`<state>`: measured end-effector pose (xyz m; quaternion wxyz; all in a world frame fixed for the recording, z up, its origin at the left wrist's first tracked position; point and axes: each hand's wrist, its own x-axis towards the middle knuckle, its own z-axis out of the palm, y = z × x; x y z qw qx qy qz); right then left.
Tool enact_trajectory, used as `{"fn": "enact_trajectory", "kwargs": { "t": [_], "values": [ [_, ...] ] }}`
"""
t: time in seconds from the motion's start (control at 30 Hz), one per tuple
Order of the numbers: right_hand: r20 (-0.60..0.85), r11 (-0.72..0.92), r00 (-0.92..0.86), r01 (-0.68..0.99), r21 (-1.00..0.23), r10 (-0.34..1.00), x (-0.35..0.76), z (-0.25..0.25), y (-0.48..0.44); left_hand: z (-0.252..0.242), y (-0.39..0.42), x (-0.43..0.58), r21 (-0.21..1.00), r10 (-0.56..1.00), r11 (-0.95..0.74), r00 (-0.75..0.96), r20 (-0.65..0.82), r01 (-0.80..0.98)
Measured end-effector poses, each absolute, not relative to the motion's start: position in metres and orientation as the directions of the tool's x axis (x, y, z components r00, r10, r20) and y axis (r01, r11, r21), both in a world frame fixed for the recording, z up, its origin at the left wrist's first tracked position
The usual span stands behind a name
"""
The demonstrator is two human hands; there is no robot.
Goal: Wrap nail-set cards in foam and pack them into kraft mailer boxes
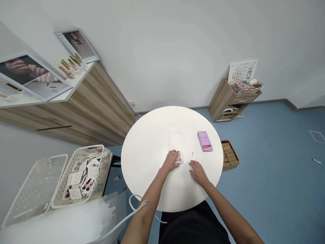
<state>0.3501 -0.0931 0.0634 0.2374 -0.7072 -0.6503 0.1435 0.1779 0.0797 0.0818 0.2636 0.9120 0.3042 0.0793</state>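
On the white round table (146, 145) my left hand (171, 161) grips a small clear box (179, 157) by its left side, fingers at the far edge and thumb at the near one. Small reddish and pale pieces show inside the box, too small to name. To the right of it my right hand (198, 173) rests palm down with its fingers apart and nothing visible in them. Just beyond those fingertips lies a tiny greyish strip (192, 154). A purple, blurred-out object (204, 141) lies farther right on the table.
At the left stands an open white basket (101, 169) of cards and small packs. A white cable (127, 217) loops by my left forearm. On the floor at the right is a cardboard carton (235, 164) of small boxes. A wooden cabinet (220, 101) stands behind.
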Motion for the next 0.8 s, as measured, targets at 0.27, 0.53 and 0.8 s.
{"fn": "enact_trajectory", "kwargs": {
  "t": [0.27, 0.53, 0.8],
  "values": [
    [0.069, 0.019, 0.015, 0.884, -0.467, 0.998, 0.33, 0.058, -0.142, 0.07, 0.016, 0.199, 0.416, 0.525, -0.741, 0.841, -0.129, 0.527],
    [-0.01, 0.051, -0.059, 0.926, -0.374, 0.998, 0.32, 0.056, -0.157, 0.062, -0.009, 0.163, 0.418, 0.594, -0.747, 0.801, 0.072, 0.517],
    [-0.027, 0.146, -0.155, 0.966, -0.213, 0.988, 0.325, 0.05, -0.154, 0.066, -0.055, 0.105, 0.337, 0.493, -0.818, 0.87, -0.007, 0.466]
  ]
}}
